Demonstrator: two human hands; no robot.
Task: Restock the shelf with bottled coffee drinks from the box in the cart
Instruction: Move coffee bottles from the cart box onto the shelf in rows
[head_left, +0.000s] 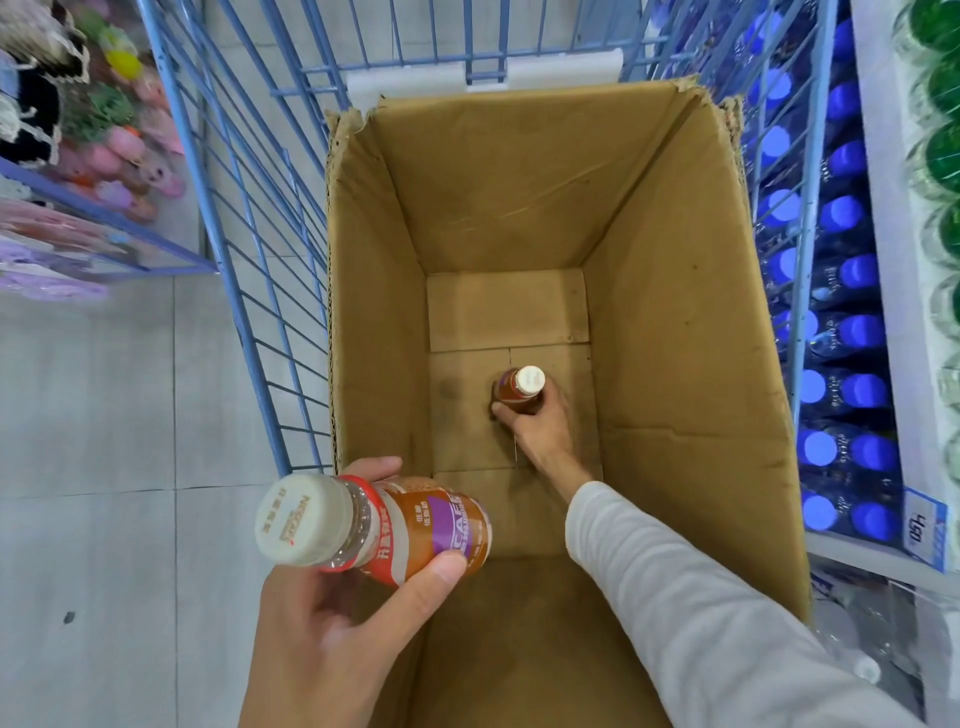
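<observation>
Two bottled coffee drinks are showing, both with white caps and brown contents, and there is one cardboard box (675, 312) sitting in the blue wire cart (249, 208). The box is holding a single bottle (521, 391), which is standing upright near the middle of the box's bottom, well apart from all four walls. The right hand (540, 431), on a grey-sleeved arm, is reaching deep into the box and wrapping its fingers round that bottle's body. The left hand (332, 623) is gripping the second bottle (415, 530) between thumb and fingers, holding it tilted above the box's near left corner, cap pointing up towards the camera. Rows of blue-capped bottles (841, 213) are filling the shelf (893, 249) along the cart's right side.
</observation>
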